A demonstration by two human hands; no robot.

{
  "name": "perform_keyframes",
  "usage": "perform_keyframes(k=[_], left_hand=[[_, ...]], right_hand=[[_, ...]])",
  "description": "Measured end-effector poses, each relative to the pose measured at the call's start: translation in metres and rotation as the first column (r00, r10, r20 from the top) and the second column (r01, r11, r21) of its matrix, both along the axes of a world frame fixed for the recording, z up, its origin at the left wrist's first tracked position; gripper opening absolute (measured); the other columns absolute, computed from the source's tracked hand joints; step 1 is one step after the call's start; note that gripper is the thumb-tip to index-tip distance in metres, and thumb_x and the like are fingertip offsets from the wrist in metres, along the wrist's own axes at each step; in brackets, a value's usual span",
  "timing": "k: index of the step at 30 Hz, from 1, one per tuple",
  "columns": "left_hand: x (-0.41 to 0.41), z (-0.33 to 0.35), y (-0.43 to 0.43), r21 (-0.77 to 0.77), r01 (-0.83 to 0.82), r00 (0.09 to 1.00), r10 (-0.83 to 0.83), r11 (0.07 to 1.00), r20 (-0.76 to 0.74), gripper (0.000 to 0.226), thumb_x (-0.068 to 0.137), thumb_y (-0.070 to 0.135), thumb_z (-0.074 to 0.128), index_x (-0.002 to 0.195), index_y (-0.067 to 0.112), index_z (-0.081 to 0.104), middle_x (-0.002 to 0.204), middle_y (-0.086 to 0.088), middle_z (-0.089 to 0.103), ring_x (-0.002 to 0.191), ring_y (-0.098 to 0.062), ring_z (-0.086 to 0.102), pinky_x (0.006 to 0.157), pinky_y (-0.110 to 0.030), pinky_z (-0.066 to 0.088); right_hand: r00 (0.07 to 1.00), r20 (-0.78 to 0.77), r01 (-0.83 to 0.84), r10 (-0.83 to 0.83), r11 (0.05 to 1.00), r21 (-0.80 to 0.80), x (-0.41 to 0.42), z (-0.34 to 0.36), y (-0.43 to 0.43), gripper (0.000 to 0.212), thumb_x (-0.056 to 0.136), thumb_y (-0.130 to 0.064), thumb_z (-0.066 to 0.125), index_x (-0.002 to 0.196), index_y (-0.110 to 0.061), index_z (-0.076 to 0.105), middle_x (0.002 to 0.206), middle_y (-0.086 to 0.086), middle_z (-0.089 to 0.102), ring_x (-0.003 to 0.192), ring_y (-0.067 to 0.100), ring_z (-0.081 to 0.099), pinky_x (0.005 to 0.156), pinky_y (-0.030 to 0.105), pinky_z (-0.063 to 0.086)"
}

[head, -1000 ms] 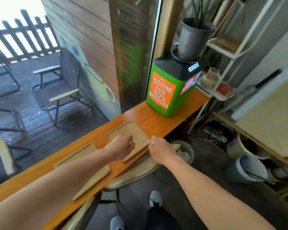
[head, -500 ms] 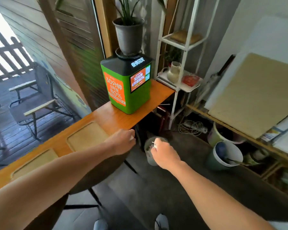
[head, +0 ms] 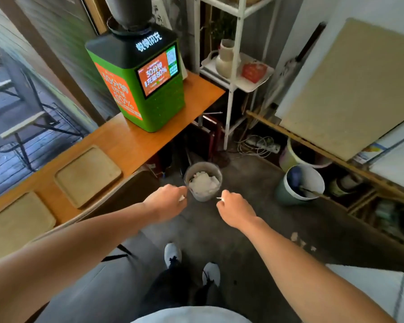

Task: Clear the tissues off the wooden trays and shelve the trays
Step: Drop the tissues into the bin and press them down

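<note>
Two bare wooden trays lie on the orange counter [head: 135, 145]: one tray [head: 88, 174] nearer the green box, the other tray [head: 14, 226] at the left edge. Both hands hover over the floor just short of a small grey bin [head: 203, 180] that holds crumpled white tissues [head: 204, 184]. My left hand [head: 167, 201] is closed, with a white tissue scrap showing at its fingers. My right hand [head: 233, 209] is closed too and pinches a small white scrap. A white metal shelf rack [head: 231, 73] stands behind the counter's end.
A green box with a screen [head: 142, 85] carries a plant pot on the counter. A brown stool seat [head: 124, 194] sits under the counter edge. A vase and a red item rest on the rack. Buckets [head: 299, 183], cables and leaning boards crowd the right side.
Both hands left the tray on the counter and swung right and down to the grey bin. My view turned from the window side toward the floor and rack.
</note>
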State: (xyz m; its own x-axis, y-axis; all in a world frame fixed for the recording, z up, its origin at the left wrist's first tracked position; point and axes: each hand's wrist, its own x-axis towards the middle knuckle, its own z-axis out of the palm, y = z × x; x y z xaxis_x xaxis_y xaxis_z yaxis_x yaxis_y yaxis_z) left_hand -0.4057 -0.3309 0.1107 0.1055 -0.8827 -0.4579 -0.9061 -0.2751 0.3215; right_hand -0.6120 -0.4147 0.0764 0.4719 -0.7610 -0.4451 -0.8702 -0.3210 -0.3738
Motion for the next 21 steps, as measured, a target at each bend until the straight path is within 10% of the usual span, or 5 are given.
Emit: perform_keyframes(k=[21], left_hand=[[0.051, -0.283, -0.169, 0.271, -0.151, 0.975, 0.188, 0.951, -0.118, 0.024, 0.089, 0.028, 0.046, 0.107, 0.017, 0.058, 0.096, -0.016, 0.066, 0.088, -0.042, 0.064, 0.067, -0.042, 0.052]], right_hand=[[0.989, -0.129, 0.096, -0.072, 0.977, 0.191, 0.101, -0.229, -0.158, 0.017, 0.094, -0.024, 0.041, 0.095, -0.011, 0.052, 0.105, 0.013, 0.062, 0.094, 0.038, 0.060, 0.065, 0.038, 0.038]])
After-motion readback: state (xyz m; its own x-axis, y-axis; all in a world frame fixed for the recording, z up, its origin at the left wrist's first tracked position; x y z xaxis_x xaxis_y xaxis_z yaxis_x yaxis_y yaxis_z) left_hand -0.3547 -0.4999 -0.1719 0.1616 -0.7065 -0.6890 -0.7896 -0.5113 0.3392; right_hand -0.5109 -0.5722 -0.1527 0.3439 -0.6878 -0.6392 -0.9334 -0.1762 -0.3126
